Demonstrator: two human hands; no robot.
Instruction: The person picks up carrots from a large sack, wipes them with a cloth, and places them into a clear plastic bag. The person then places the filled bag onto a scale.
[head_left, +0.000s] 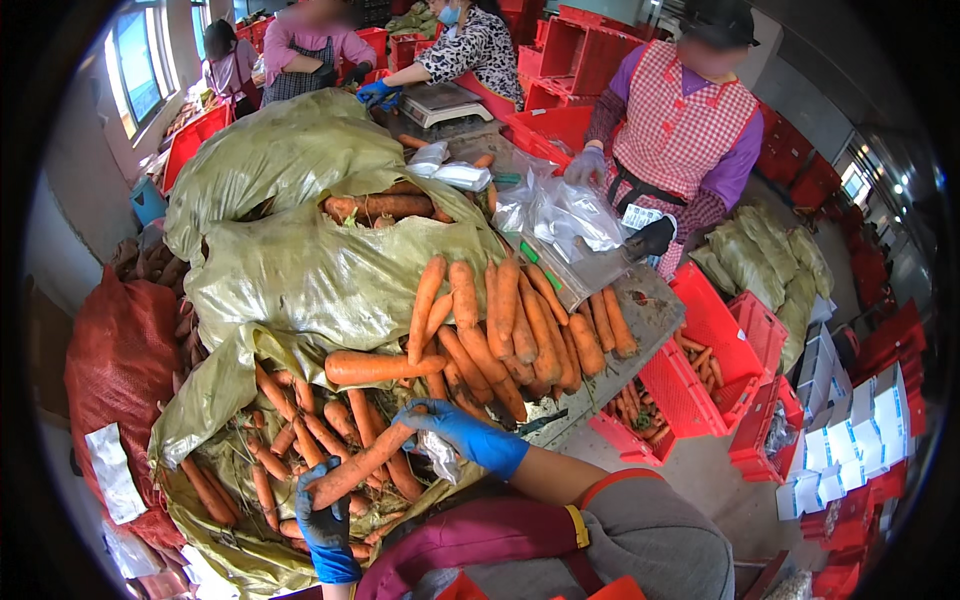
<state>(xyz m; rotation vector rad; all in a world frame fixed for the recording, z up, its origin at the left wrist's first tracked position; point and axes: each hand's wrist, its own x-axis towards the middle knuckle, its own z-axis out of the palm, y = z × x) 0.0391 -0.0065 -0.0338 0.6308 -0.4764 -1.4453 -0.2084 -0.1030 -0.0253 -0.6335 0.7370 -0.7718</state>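
Observation:
One large carrot (367, 466) spans both my hands, tilted up to the right. My left hand (325, 510), in a blue glove, grips its lower end. Its upper end is held in my right hand (450, 435), gloved in blue too, beside a crumpled piece of clear plastic (439, 456). Beneath them, loose carrots (274, 457) with bits of stem and root lie in an opened yellow-green woven sack (199, 397). Beyond my right hand, many larger carrots (517, 322) are laid side by side in a heap on the grey table (645, 315). A single carrot (375, 367) lies crosswise at the heap's left.
A co-worker (682, 127) stands across the table by a scale (577, 274) with plastic bags (562, 210). More people work at the back. Full sacks (337, 277) cover the table's left. Red crates (697, 352) stand at the right, a red mesh sack (124, 367) at the left.

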